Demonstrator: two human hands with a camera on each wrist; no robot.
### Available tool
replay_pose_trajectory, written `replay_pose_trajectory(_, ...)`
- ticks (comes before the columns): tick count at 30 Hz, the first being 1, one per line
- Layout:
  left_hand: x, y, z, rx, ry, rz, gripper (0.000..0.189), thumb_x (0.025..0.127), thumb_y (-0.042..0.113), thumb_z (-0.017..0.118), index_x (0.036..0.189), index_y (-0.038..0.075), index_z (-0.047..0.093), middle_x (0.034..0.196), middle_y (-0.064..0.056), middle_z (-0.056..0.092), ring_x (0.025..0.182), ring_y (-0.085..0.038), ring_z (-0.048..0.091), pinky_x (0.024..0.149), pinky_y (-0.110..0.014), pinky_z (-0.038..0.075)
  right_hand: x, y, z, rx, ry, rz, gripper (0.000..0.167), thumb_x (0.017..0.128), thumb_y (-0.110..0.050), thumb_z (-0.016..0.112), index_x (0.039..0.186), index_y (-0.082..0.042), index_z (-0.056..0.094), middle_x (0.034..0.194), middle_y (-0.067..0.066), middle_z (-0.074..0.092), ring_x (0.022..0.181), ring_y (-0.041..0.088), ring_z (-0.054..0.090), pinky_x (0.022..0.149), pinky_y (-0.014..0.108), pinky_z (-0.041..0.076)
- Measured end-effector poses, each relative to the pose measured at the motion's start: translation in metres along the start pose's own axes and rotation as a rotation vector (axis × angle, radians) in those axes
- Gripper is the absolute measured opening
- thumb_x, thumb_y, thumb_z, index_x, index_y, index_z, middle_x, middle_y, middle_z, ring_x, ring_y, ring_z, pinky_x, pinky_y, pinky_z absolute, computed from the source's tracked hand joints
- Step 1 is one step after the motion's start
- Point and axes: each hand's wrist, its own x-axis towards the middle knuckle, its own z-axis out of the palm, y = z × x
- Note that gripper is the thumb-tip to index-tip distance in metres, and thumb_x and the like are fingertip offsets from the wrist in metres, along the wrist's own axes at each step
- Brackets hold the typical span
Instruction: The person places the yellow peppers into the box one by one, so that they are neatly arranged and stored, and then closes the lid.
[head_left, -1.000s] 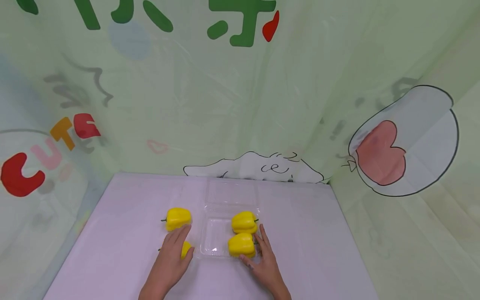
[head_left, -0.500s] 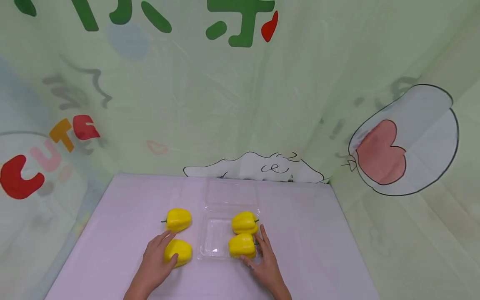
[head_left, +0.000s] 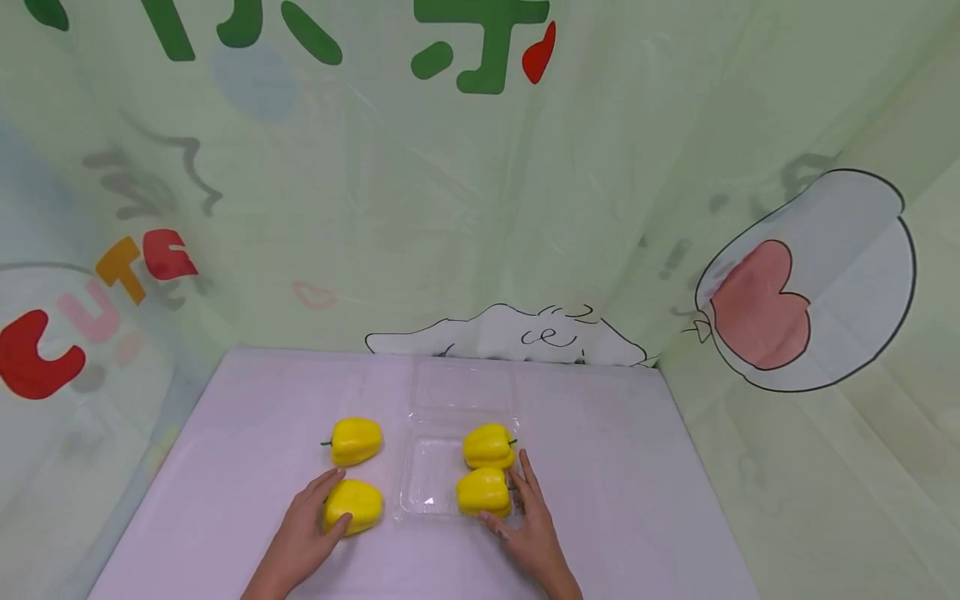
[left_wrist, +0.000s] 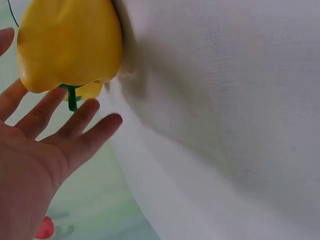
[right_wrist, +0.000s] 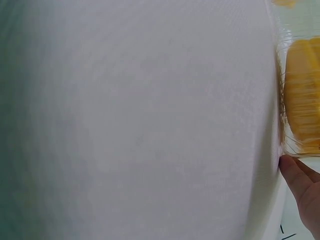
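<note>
My left hand [head_left: 303, 525] is at the left side of the nearer loose yellow bell pepper [head_left: 355, 506], its fingers spread and fairly straight. In the left wrist view the bell pepper [left_wrist: 70, 45] hangs its green stem toward those fingers [left_wrist: 82, 142]. Another yellow bell pepper [head_left: 356, 441] lies behind it. A clear plastic clamshell box [head_left: 405, 479] lies with its lid folded back, two yellow bell peppers [head_left: 489, 446] in its right half. My right hand [head_left: 534, 533] rests at the box's near right corner, thumb in front, fingers along the side; in the right wrist view a fingertip [right_wrist: 287, 162] meets that corner.
The box's transparent lid [head_left: 465, 385] extends toward the back of the white-covered table [head_left: 615, 467]. Printed pale green sheets [head_left: 420, 208] enclose the table at the back and on both sides.
My left hand has drawn back to the left from over the nearer loose bell pepper, which now shows almost whole. The right hand and the box have stayed put.
</note>
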Motion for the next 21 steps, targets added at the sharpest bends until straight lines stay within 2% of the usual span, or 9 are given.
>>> replay_pose_trajectory(4, 0.0, -0.006, 0.003, -0.063, -0.02, -0.003, 0.073, 0.096, 0.028, 0.078, 0.159, 0.011, 0.047, 0.164, -0.017, 0.048, 0.15, -0.041, 0.048, 0.122, -0.059, 0.046, -0.001, 0.0, 0.0, -0.001, -0.002, 0.005, 0.095, 0.084, -0.049, 0.088, 0.156, -0.001, 0.048, 0.18, 0.011, 0.016, 0.162, 0.041, 0.028, 0.122, 0.055, 0.043)
replay_pose_trajectory(9, 0.0, -0.012, 0.006, -0.113, -0.026, -0.017, 0.074, 0.096, 0.03, 0.078, 0.16, 0.013, 0.046, 0.164, -0.015, 0.049, 0.147, -0.038, 0.052, 0.111, -0.05, 0.057, -0.001, 0.0, 0.001, -0.006, -0.004, 0.012, 0.096, 0.084, -0.05, 0.087, 0.156, -0.002, 0.048, 0.18, 0.01, 0.016, 0.162, 0.041, 0.028, 0.123, 0.056, 0.043)
replay_pose_trajectory(21, 0.002, -0.013, 0.012, -0.139, -0.007, -0.031, 0.075, 0.094, 0.028, 0.08, 0.16, 0.015, 0.047, 0.163, -0.015, 0.049, 0.147, -0.04, 0.052, 0.111, -0.051, 0.058, -0.001, 0.001, 0.002, -0.005, 0.014, 0.011, 0.095, 0.083, -0.051, 0.088, 0.156, -0.002, 0.049, 0.18, 0.01, 0.018, 0.162, 0.041, 0.029, 0.122, 0.055, 0.044)
